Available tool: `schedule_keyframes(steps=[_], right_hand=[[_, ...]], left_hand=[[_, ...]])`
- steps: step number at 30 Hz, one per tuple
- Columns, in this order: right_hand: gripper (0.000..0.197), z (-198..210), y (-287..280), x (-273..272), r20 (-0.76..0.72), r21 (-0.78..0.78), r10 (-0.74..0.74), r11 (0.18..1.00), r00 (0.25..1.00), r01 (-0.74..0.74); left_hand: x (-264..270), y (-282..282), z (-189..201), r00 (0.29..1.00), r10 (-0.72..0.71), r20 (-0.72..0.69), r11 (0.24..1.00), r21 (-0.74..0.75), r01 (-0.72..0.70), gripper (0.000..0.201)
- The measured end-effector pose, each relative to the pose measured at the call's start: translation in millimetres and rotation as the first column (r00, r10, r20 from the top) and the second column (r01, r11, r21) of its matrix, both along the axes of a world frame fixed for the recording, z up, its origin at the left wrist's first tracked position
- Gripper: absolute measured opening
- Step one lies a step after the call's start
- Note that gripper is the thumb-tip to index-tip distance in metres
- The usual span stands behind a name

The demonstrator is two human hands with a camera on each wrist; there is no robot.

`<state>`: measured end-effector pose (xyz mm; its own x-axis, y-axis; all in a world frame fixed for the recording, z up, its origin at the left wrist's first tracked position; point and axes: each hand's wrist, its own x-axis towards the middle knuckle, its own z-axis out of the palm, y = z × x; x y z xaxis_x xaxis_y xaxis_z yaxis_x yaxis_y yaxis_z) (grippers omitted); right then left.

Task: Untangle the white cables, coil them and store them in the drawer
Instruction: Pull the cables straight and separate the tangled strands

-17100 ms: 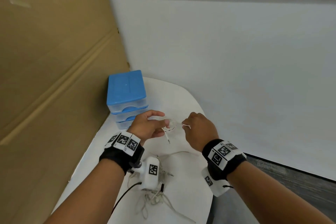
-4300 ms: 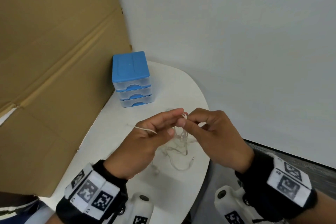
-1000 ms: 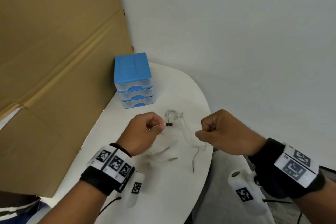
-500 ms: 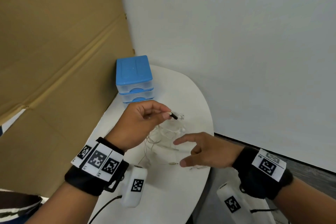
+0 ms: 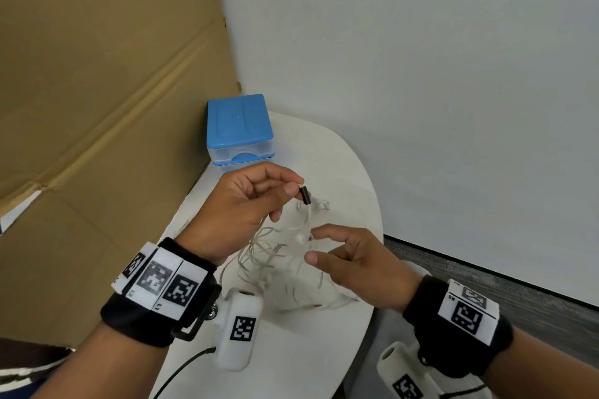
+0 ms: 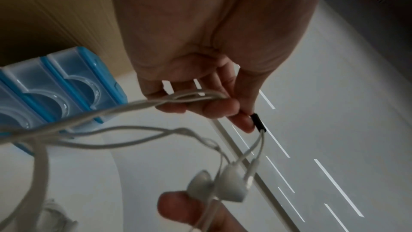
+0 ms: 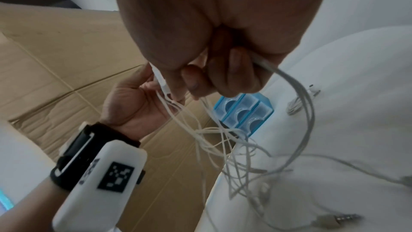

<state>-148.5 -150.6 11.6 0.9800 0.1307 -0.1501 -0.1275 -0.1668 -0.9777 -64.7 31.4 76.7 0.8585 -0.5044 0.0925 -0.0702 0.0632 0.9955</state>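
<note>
Pinching one black slider, left hand lifts tangled white cables; right hand grasps strands. Two earbuds dangle near table edge.

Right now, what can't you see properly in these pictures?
- Inside the blue drawer unit: all views, its frosted fronts are shut.
- How many white cables are tangled: head view, strands are thin and overlap.
- Right hand grip: right wrist view shows fingers curled round a strand; the palm hides the rest.
- The strand's path beyond the black piece pinched by the left hand: left wrist view, blurred, and cut by the edge.
</note>
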Motion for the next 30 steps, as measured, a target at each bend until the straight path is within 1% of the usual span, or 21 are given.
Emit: schedule_keyframes(steps=[3,5,7,9,11,13,15,17,19,20,21,23,24,25,26,27,29,30], right_hand=[[0.002,2.3,3.9,-1.6,0.052,0.036,-0.035,0.999,0.998,0.034],[0.018,0.1,4.5,-1.2,0.084,0.041,-0.046,0.998,0.995,0.043],[0.026,0.5,4.6,-1.0,0.075,0.019,-0.025,1.000,0.997,0.024],[0.024,2.4,1.7,-2.2,0.047,-0.046,0.031,0.998,0.998,-0.029],[0.023,5.4,-1.1,-3.0,0.006,-0.143,0.074,0.987,0.997,-0.072],[0.024,6.6,-4.1,-3.6,-0.022,-0.190,0.064,0.979,0.998,-0.067],[0.024,6.4,-6.8,-2.7,-0.033,-0.207,0.000,0.978,0.999,-0.007],[0.024,2.8,-12.2,-0.4,-0.042,-0.250,-0.055,0.967,0.998,0.042],[0.018,0.1,-19.5,2.1,-0.057,-0.302,-0.051,0.953,0.997,0.032],[0.008,0.2,-23.0,3.2,-0.073,-0.319,-0.035,0.948,0.997,0.010],[0.011,2.5,-24.9,3.5,-0.096,-0.320,-0.005,0.947,0.995,-0.026],[0.045,8.5,-26.8,2.1,-0.142,-0.296,0.077,0.948,0.987,-0.117],[0.057,11.7,-25.2,1.8,-0.138,-0.273,0.097,0.953,0.986,-0.132],[0.063,16.2,-22.1,0.8,-0.120,-0.229,0.106,0.965,0.987,-0.131],[0.065,19.1,-18.4,0.8,-0.098,-0.172,0.093,0.979,0.991,-0.109],[0.061,21.3,-14.3,1.4,-0.064,-0.112,0.056,0.992,0.996,-0.063],[0.041,21.2,-6.0,3.2,0.026,-0.025,-0.036,0.999,0.999,0.036],[0.030,19.9,-2.9,3.7,0.063,-0.006,-0.079,0.997,0.995,0.080]], left_hand=[[0.4,-1.4,-2.0,1.000,0.004,0.009,1.000,0.004,-0.004,0.011],[0.7,-2.4,-4.0,1.000,0.003,0.021,1.000,0.025,-0.004,0.012],[1.9,-3.9,-5.4,0.999,0.026,0.022,0.999,0.034,-0.027,0.011],[4.5,-5.4,-5.6,0.996,0.094,0.004,0.996,0.005,-0.094,0.010],[9.3,-4.7,-3.8,0.982,0.179,-0.066,0.980,-0.072,-0.184,0.012],[13.6,-2.2,-0.5,0.964,0.221,-0.148,0.957,-0.159,-0.244,0.017],[15.5,-0.2,3.7,0.958,0.219,-0.187,0.943,-0.213,-0.257,0.015],[14.9,-0.2,7.9,0.960,0.207,-0.188,0.940,-0.234,-0.249,0.014],[13.2,-1.5,12.5,0.961,0.198,-0.191,0.938,-0.248,-0.242,0.013],[11.8,-2.5,14.7,0.962,0.192,-0.193,0.938,-0.252,-0.238,0.013],[10.1,-3.9,16.7,0.964,0.186,-0.192,0.940,-0.251,-0.232,0.013],[5.4,-7.9,19.1,0.970,0.171,-0.170,0.951,-0.228,-0.208,0.013],[2.9,-10.5,19.3,0.975,0.161,-0.154,0.958,-0.212,-0.191,0.013],[0.3,-13.5,19.2,0.979,0.148,-0.142,0.964,-0.199,-0.175,0.013],[-2.4,-16.5,19.1,0.981,0.136,-0.137,0.968,-0.192,-0.161,0.014],[-4.9,-19.8,19.0,0.982,0.126,-0.137,0.971,-0.188,-0.151,0.015],[-9.3,-25.5,19.5,0.983,0.115,-0.143,0.972,-0.186,-0.141,0.015],[-10.7,-27.6,20.1,0.983,0.118,-0.142,0.973,-0.182,-0.144,0.015]])
